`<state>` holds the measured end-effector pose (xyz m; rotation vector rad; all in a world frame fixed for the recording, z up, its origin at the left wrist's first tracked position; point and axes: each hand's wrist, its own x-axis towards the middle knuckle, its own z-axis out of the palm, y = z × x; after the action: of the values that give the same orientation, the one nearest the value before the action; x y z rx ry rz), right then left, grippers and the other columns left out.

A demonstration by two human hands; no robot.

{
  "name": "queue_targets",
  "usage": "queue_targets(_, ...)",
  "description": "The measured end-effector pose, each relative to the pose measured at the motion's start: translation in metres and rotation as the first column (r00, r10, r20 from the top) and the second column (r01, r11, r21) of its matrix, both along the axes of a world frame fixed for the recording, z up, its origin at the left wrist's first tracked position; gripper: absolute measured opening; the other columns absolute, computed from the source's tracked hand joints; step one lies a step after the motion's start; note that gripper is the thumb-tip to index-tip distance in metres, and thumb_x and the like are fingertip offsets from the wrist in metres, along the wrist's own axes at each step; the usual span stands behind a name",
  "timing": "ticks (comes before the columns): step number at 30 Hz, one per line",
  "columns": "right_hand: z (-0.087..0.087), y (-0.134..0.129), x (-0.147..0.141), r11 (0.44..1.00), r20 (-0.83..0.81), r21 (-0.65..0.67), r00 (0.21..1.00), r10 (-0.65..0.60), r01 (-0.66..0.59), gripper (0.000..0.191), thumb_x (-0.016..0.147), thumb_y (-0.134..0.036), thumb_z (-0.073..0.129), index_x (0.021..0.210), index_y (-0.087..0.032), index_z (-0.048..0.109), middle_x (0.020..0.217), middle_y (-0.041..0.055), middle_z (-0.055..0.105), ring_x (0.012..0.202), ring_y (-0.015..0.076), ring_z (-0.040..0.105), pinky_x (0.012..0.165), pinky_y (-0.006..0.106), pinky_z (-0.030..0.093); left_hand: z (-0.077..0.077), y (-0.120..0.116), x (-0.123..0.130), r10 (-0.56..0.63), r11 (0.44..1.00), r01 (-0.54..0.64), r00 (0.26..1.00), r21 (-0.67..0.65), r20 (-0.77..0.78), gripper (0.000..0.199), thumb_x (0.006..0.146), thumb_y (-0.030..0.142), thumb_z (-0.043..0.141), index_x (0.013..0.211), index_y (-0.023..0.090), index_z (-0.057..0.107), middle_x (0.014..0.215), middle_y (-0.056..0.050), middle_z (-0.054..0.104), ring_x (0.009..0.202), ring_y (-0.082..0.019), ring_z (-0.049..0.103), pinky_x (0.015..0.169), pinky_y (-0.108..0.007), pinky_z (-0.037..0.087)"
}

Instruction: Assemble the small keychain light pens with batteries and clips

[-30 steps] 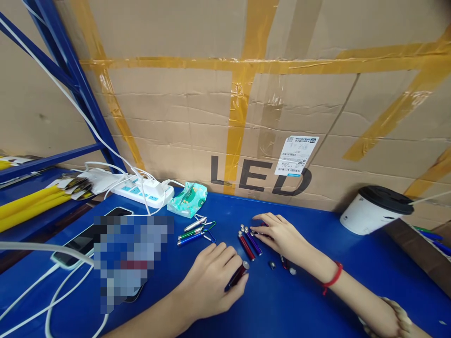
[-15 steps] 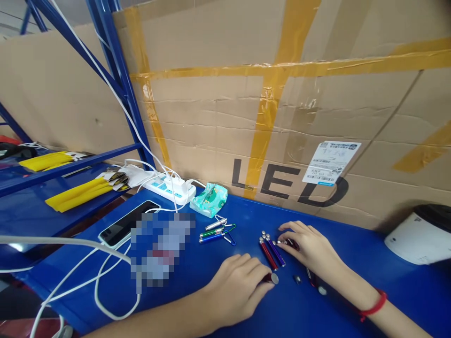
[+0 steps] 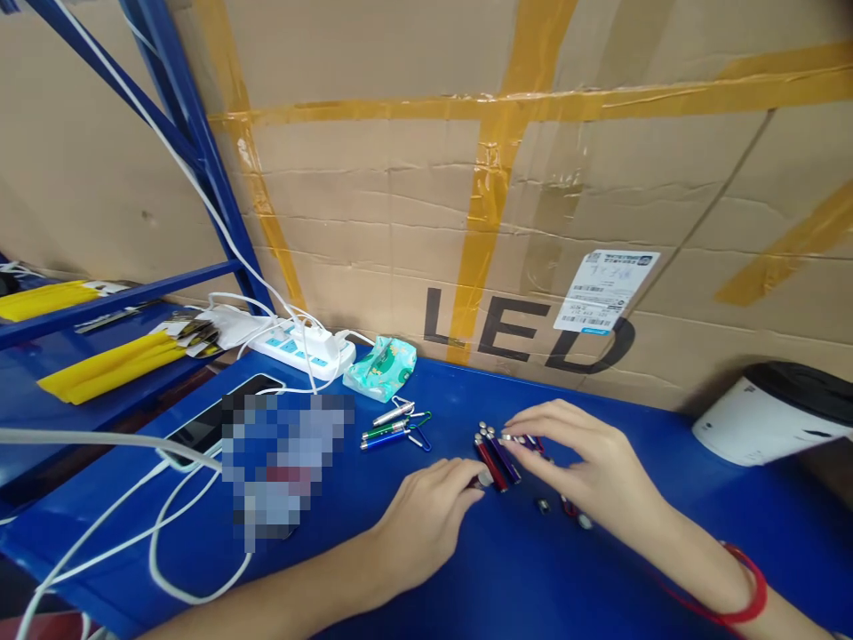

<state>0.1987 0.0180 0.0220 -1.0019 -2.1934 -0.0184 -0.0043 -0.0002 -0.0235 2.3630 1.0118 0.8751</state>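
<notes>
Hands: one left hand [image 3: 426,511] with one silver-ended piece [image 3: 486,478], one right hand [image 3: 596,453] with one small silver cap [image 3: 509,437]. Loose between and beyond them: three clip-on penlights [image 3: 381,433], one red tube [image 3: 491,465], one purple tube [image 3: 505,460], more small bits partly hidden, no firm tally. Surroundings: one power strip [image 3: 306,357], one turquoise packet [image 3: 383,369], one phone [image 3: 203,422], one lidded cup [image 3: 739,427], one label [image 3: 606,293], two yellow bundles [image 3: 110,366].

The left hand [image 3: 423,516] and right hand [image 3: 593,462] are bare, and so are both arms [image 3: 333,573]. A red band [image 3: 761,594] goes round the right arm, past the wrist.
</notes>
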Motion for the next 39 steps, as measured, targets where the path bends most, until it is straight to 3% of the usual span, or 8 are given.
queue_targets(2,0.007,-0.012,-0.01,0.995,-0.072,0.011,0.993,0.095,-0.095,0.009,0.086,-0.022,0.057,0.085,-0.021,0.067,0.081,0.0031,0.07,0.076,0.015,0.063,0.068,0.027,0.052,-0.001,0.001,0.001,-0.023,1.0,0.022,0.999,0.017,0.04,0.02,0.092,0.013,0.035,0.095,0.02,0.053,0.085,-0.002,0.065,0.074,-0.015,0.061,0.067,-0.025,0.049)
queue_targets(5,0.008,-0.022,-0.018,0.989,-0.028,0.026,0.989,0.148,-0.147,0.01,0.086,-0.022,0.057,0.085,-0.022,0.067,0.082,0.0025,0.07,0.073,0.0142,0.063,0.066,0.028,0.051,-0.002,0.0,0.002,-0.06,0.998,0.058,0.994,0.027,0.092,0.021,0.093,0.014,0.032,0.096,0.019,0.052,0.085,-0.004,0.063,0.076,-0.016,0.059,0.067,-0.026,0.049)
queue_targets(16,0.015,-0.033,-0.016,0.955,0.294,0.246,0.952,0.087,-0.163,0.02,0.091,-0.014,0.047,0.09,-0.018,0.067,0.091,0.0039,0.071,0.077,0.0152,0.063,0.057,0.026,0.048,-0.002,-0.004,0.002,-0.033,0.999,0.031,0.992,0.017,0.125,0.017,0.092,0.014,0.034,0.092,0.018,0.051,0.081,-0.003,0.061,0.071,-0.015,0.057,0.065,-0.026,0.047)
queue_targets(20,0.015,-0.033,-0.012,0.97,0.248,0.186,0.963,0.109,-0.158,0.018,0.091,-0.02,0.049,0.089,-0.019,0.067,0.093,0.0045,0.069,0.077,0.0139,0.062,0.06,0.025,0.049,-0.003,-0.006,0.002,-0.042,0.999,0.038,0.991,0.032,0.127,0.017,0.092,0.015,0.035,0.097,0.019,0.051,0.08,-0.003,0.062,0.068,-0.014,0.056,0.062,-0.025,0.046)
queue_targets(27,0.011,-0.032,-0.009,0.983,0.215,0.037,0.962,0.169,-0.181,0.018,0.092,-0.025,0.049,0.091,-0.022,0.067,0.099,0.0037,0.066,0.082,0.0134,0.061,0.066,0.025,0.05,0.001,-0.004,0.001,-0.052,0.983,0.041,0.997,0.176,0.062,0.018,0.093,0.015,0.034,0.095,0.018,0.051,0.08,-0.004,0.065,0.069,-0.016,0.06,0.063,-0.027,0.049)
queue_targets(32,0.014,-0.034,-0.011,0.981,0.259,-0.142,0.952,0.165,-0.131,0.02,0.091,-0.03,0.049,0.089,-0.023,0.068,0.11,0.0051,0.061,0.09,0.0153,0.061,0.071,0.025,0.05,0.0,-0.005,0.001,-0.049,0.954,0.052,0.999,0.296,-0.016,0.021,0.094,0.017,0.032,0.098,0.017,0.053,0.079,-0.005,0.067,0.067,-0.017,0.063,0.061,-0.028,0.05)
queue_targets(35,0.023,-0.032,-0.004,0.976,0.239,-0.186,0.958,0.16,-0.116,0.016,0.089,-0.032,0.053,0.087,-0.025,0.068,0.106,0.0021,0.062,0.089,0.0143,0.061,0.073,0.024,0.049,-0.001,-0.005,0.001,-0.053,0.963,0.056,0.998,0.262,-0.019,0.02,0.093,0.018,0.034,0.098,0.018,0.053,0.081,-0.004,0.067,0.068,-0.017,0.063,0.061,-0.028,0.05)
queue_targets(39,0.035,-0.024,0.015,0.994,0.237,-0.107,0.971,0.028,-0.003,0.015,0.089,-0.031,0.053,0.093,-0.026,0.067,0.099,0.0003,0.065,0.086,0.0131,0.062,0.068,0.021,0.049,-0.002,-0.001,0.0,-0.009,0.981,0.009,1.0,0.192,-0.003,0.017,0.093,0.02,0.038,0.099,0.019,0.053,0.082,-0.003,0.067,0.069,-0.015,0.062,0.063,-0.026,0.049)
